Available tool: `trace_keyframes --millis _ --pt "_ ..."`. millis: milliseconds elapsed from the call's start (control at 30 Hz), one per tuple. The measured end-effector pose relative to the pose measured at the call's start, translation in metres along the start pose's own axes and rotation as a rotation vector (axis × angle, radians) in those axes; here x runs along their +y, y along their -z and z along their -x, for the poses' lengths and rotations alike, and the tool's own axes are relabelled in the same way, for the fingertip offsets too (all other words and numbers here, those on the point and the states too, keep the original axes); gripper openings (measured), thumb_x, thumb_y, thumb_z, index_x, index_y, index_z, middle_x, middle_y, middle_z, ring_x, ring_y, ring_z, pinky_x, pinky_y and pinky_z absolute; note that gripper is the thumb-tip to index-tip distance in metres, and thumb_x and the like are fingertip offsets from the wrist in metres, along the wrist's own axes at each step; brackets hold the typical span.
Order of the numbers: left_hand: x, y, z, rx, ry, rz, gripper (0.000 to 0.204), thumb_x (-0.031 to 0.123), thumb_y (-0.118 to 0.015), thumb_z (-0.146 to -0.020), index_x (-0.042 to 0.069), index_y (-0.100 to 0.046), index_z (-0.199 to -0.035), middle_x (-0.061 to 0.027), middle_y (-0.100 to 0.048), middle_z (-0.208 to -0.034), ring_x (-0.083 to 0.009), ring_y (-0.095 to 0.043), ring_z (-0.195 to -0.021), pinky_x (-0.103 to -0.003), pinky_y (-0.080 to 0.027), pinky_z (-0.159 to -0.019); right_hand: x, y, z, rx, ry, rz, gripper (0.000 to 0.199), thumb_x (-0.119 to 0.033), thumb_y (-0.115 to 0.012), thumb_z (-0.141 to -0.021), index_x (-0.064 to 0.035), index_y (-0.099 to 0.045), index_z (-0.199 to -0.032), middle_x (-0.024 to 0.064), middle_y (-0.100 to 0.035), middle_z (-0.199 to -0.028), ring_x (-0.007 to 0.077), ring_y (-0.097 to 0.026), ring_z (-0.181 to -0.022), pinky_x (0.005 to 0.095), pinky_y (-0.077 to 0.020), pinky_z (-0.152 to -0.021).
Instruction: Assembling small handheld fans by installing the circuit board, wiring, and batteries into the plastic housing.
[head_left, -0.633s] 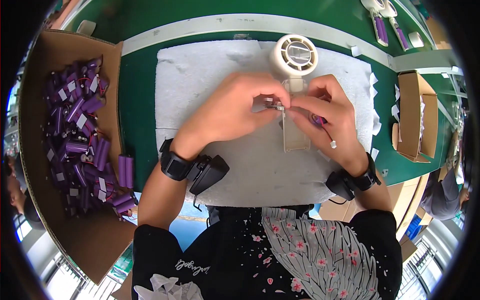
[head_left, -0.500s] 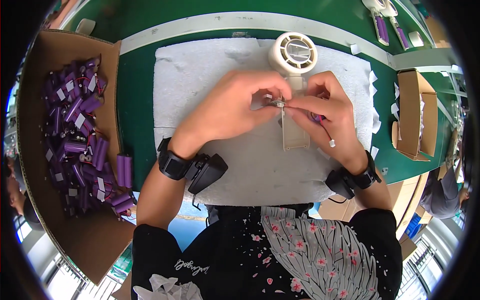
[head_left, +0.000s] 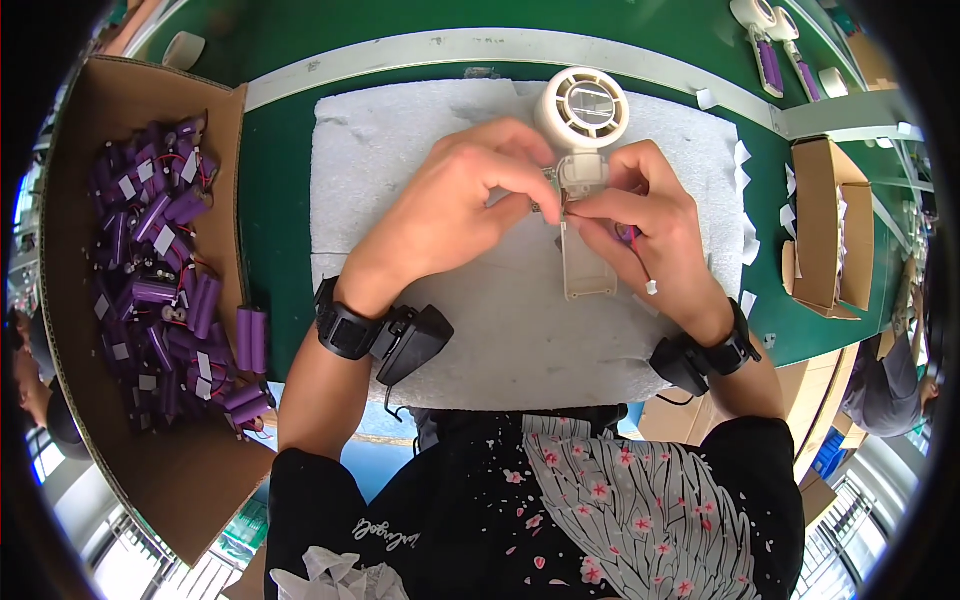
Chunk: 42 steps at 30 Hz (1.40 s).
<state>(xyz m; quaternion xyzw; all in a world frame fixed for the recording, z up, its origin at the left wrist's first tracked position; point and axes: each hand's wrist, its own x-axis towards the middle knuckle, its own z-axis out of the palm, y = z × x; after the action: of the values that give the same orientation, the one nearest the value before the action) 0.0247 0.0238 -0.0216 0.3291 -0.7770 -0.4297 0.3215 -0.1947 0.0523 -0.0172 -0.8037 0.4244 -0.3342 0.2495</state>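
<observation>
A cream handheld fan (head_left: 583, 110) lies on the grey foam mat, its round head away from me and its open handle shell (head_left: 590, 270) toward me. Left of the fan's neck, my left hand (head_left: 455, 195) pinches what looks like a small circuit board (head_left: 549, 178), partly covered by the fingers. My right hand (head_left: 650, 215) is closed over the right side of the handle, thumb and forefinger pinched at its upper edge. A thin wire lead with a white plug (head_left: 652, 288) hangs from this hand, beside a bit of purple; the fingers hide what they grip at the tips.
At left stands a cardboard box (head_left: 150, 470) of purple wired battery packs, with a purple pair (head_left: 251, 340) beside it. A smaller carton (head_left: 820, 230) is at right. More fans (head_left: 765, 50) lie far right, beyond a metal rail (head_left: 450, 45). White scraps lie along the mat (head_left: 400, 120).
My left fingers have shifted slightly left and up, and the small board in them has turned. My right fingertips stay near the handle's upper edge. The hanging plug has swung slightly left.
</observation>
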Motion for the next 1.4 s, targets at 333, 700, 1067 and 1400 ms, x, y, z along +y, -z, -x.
trace_keyframes --millis 333,700,1067,1400 --pt "0.018 -0.010 -0.003 -0.049 -0.054 0.107 0.022 -0.015 -0.062 -0.069 0.003 -0.061 -0.081 -0.0055 -0.057 -0.092 -0.0177 -0.060 -0.080 -0.028 -0.050 -0.067 -0.003 0.004 0.000 -0.008 0.014 0.039 0.019 0.001 -0.075 -0.069 -0.0063 -0.070 -0.086 0.0067 -0.047 -0.089 0.0180 -0.051 -0.070 0.0269 -0.0435 -0.060" --pt "0.006 -0.009 -0.001 0.081 0.039 0.144 0.016 -0.003 -0.068 -0.072 0.006 -0.059 -0.082 -0.0018 -0.060 -0.081 -0.0126 -0.052 -0.061 -0.027 -0.043 -0.054 -0.006 0.016 -0.003 0.050 -0.137 -0.194 0.011 -0.006 -0.067 -0.084 -0.0002 -0.068 -0.093 0.0068 -0.060 -0.092 0.0108 -0.052 -0.070 0.0247 -0.0428 -0.061" --pt "0.008 -0.005 -0.002 0.045 0.019 0.060 0.016 -0.004 -0.066 -0.071 0.007 -0.064 -0.082 -0.0023 -0.062 -0.080 -0.0133 -0.054 -0.063 -0.026 -0.044 -0.056 0.000 0.020 -0.003 0.257 -0.378 -0.447 0.027 -0.016 -0.048 -0.100 0.0017 -0.066 -0.090 0.0025 -0.062 -0.070 0.0078 -0.051 -0.062 0.0220 -0.0405 -0.058" --pt "0.008 -0.005 0.000 0.010 0.073 0.173 0.019 -0.010 -0.062 -0.074 0.005 -0.063 -0.084 -0.0001 -0.058 -0.085 -0.0094 -0.054 -0.076 -0.023 -0.041 -0.061 -0.012 0.016 -0.001 -0.034 -0.193 -0.099 0.006 -0.005 -0.059 -0.088 0.0012 -0.061 -0.088 0.0039 -0.057 -0.068 0.0088 -0.048 -0.060 0.0241 -0.0387 -0.055"
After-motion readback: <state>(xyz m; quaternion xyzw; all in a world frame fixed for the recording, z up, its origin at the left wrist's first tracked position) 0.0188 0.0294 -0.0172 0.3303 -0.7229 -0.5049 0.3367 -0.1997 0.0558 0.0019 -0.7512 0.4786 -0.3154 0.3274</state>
